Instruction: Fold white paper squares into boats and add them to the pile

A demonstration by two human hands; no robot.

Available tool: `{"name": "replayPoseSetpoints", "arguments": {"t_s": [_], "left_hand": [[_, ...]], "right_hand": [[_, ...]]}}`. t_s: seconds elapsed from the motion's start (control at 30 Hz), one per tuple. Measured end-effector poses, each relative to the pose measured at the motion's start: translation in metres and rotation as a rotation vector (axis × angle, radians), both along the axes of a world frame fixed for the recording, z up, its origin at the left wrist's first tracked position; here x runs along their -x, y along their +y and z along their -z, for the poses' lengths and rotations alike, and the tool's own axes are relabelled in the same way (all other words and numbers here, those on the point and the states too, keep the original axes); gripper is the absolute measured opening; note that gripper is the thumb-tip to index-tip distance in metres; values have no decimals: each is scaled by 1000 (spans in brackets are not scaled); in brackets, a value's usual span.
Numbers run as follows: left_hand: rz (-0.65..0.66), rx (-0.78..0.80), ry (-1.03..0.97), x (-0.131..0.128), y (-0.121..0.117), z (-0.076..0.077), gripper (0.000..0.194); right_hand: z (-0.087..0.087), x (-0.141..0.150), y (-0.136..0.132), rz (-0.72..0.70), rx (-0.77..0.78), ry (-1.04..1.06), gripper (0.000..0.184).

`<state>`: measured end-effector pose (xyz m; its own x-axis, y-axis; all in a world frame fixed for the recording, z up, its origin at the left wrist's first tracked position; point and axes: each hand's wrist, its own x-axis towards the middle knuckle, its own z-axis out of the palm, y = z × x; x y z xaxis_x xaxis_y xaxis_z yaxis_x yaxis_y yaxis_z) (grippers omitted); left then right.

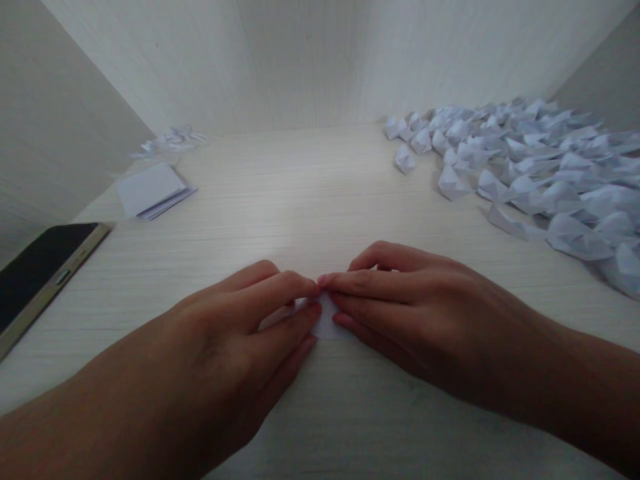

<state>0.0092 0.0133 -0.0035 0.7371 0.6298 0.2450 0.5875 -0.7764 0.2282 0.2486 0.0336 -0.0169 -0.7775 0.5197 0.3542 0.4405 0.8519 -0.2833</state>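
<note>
A small folded piece of white paper [330, 323] lies on the table in front of me, mostly covered by my fingers. From the left, my left hand [240, 320] presses on it, its fingers closed together along the paper's left slope. My right hand [410, 300] bears on the right side in the same way. The two index fingertips meet at the paper's top point. Only a pale strip between the hands shows, so the full shape of the fold is hidden.
Many folded white paper boats [530, 160] are heaped at the right. A stack of white paper sheets [153, 189] lies at the left, with paper scraps [173, 140] behind it. A dark-screened phone [47, 270] rests at the left edge. Pale walls [310, 67] enclose the table [300, 200].
</note>
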Motion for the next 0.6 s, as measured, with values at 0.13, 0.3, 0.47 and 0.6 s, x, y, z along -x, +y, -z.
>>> {"name": "replayPoseSetpoints", "arguments": {"t_s": [0.13, 0.3, 0.47, 0.6], "left_hand": [[8, -20, 22, -6, 0, -4, 22], [25, -8, 25, -7, -1, -5, 22], [43, -42, 30, -8, 0, -5, 18], [56, -82, 74, -8, -3, -4, 18]], "right_hand": [[0, 0, 0, -6, 25, 9, 22], [1, -1, 0, -7, 17, 8, 20], [-1, 1, 0, -13, 25, -7, 21], [-2, 0, 0, -14, 48, -8, 23]]}}
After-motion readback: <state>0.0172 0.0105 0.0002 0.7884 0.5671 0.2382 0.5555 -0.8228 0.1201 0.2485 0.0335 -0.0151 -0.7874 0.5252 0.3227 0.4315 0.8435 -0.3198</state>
